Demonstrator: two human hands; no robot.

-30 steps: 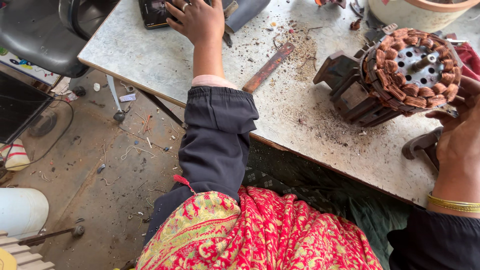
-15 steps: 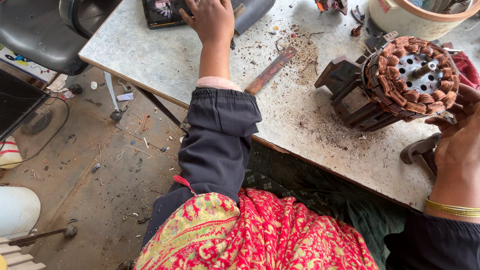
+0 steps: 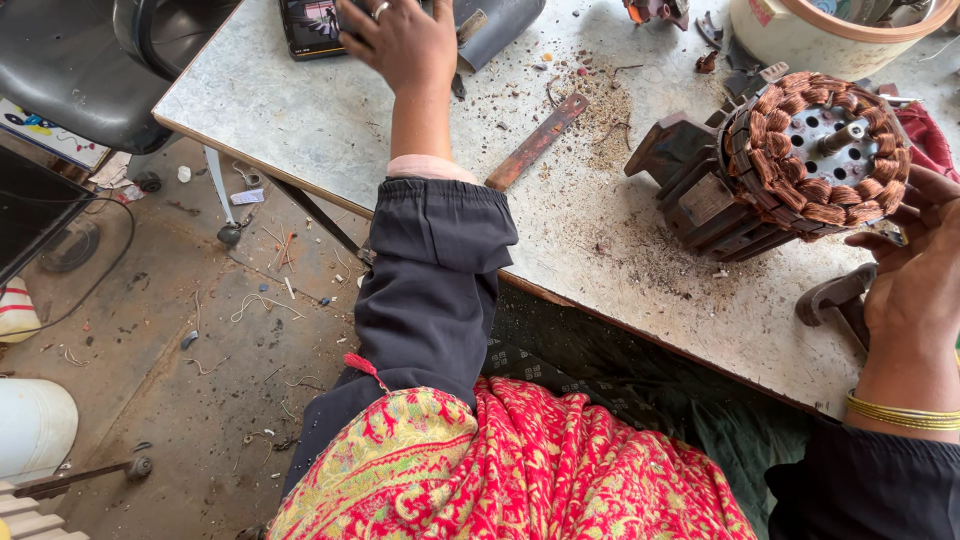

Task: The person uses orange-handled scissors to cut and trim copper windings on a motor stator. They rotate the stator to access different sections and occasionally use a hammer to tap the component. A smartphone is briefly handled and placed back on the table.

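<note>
The left hand (image 3: 400, 40) is lying spread on a phone (image 3: 312, 25) at the speckled counter's (image 3: 330, 120) far-left corner; the right hand (image 3: 915, 275), fingers curled, is cradling the round copper-wound motor (image 3: 790, 165) near the right edge.

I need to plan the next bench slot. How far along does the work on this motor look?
Looks partway. Done: copper scraps and dust litter the table, so stripping has begun. In hand: the right hand steadies the motor, while the left hand reaches to the phone at the far edge. Left: the coils are mostly in place around the core.
</note>
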